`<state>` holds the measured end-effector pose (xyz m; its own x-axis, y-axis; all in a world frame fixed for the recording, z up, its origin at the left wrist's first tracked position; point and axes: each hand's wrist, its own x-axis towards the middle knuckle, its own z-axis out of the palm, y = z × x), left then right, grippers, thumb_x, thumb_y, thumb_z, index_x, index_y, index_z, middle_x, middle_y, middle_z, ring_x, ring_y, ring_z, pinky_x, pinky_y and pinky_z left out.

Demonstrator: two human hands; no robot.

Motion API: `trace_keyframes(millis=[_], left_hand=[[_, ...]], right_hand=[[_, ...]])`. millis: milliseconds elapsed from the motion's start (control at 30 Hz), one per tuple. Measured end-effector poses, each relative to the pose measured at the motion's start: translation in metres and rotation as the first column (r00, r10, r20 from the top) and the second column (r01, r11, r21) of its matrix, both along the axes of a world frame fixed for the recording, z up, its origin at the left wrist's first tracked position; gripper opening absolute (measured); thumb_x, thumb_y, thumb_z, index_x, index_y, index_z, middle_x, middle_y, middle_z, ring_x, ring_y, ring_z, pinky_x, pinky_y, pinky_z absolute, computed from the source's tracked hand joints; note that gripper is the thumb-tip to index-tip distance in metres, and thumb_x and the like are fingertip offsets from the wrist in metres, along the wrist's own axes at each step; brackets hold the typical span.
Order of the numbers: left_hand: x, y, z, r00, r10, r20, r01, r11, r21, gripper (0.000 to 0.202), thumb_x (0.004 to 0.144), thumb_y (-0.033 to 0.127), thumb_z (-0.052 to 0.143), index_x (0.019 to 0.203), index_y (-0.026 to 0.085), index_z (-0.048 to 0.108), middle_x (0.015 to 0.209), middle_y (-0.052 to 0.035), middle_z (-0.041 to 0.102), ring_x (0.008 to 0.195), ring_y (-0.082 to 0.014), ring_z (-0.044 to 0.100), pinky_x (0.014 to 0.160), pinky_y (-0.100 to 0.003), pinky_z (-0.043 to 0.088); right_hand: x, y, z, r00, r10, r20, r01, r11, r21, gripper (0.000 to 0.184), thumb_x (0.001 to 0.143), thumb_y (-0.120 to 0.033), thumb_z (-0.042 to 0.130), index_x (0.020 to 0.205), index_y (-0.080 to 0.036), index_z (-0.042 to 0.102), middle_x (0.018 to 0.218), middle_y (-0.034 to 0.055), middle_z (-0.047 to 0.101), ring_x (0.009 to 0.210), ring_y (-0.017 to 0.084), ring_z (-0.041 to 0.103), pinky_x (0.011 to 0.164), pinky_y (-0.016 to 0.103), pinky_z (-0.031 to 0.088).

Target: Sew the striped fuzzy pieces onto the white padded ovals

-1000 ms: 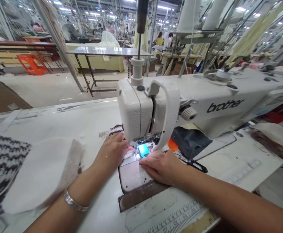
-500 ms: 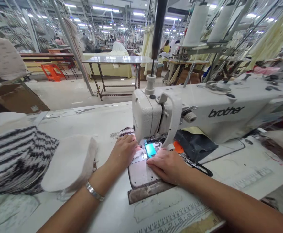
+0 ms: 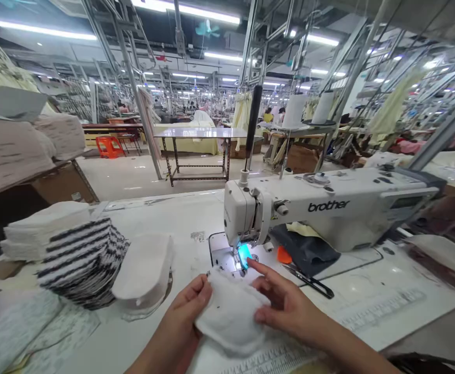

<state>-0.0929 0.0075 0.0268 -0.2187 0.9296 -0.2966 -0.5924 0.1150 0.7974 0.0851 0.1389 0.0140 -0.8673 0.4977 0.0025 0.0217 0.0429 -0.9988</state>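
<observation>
A small white fleecy fabric piece (image 3: 229, 314) is held up between both hands, in front of the needle area of a white Brother sewing machine (image 3: 328, 208). My left hand (image 3: 184, 324) pinches its left edge with thumb and fingers. My right hand (image 3: 285, 306) grips its right side, index finger stretched toward the lit needle plate (image 3: 227, 257). A blue-lit guide (image 3: 245, 254) glows under the machine head.
A stack of black-and-white striped knit pieces (image 3: 81, 262) and white oval pieces (image 3: 143, 272) lies to the left on the table. Black scissors (image 3: 309, 280) and dark cloth (image 3: 305, 249) sit right of the needle. A ruler strip (image 3: 379, 311) runs along the front edge.
Both hands have left the needle plate and drawn back toward me, lifting the white fabric piece off the machine bed. The camera view has tilted up and pulled back.
</observation>
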Motion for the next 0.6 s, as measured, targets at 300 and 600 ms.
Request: trace_keyframes(millis=[300, 600], left_hand=[[0.000, -0.006, -0.002, 0.992, 0.113, -0.064, -0.120, 0.985, -0.121, 0.042, 0.067, 0.038, 0.076, 0.101, 0.018, 0.061, 0.088, -0.0041, 0.068, 0.074, -0.0165, 0.062, 0.062, -0.021, 0.048], [-0.001, -0.007, -0.003, 0.973, 0.229, 0.037, -0.218, 0.957, -0.191, 0.031, 0.069, 0.023, 0.074, 0.097, 0.019, 0.061, 0.086, -0.0024, 0.067, 0.071, -0.0147, 0.064, 0.060, -0.020, 0.051]], right_hand=[[0.006, -0.008, 0.009, 0.991, -0.071, -0.109, 0.042, 0.968, -0.246, 0.078, 0.071, -0.047, 0.074, 0.134, -0.021, 0.037, 0.072, -0.0020, 0.053, 0.064, 0.011, 0.048, 0.062, 0.024, 0.037], [0.007, -0.013, 0.001, 0.971, -0.122, -0.207, 0.035, 0.925, -0.377, 0.082, 0.058, -0.016, 0.083, 0.128, -0.027, 0.042, 0.085, -0.0013, 0.057, 0.068, 0.009, 0.051, 0.064, 0.022, 0.040]])
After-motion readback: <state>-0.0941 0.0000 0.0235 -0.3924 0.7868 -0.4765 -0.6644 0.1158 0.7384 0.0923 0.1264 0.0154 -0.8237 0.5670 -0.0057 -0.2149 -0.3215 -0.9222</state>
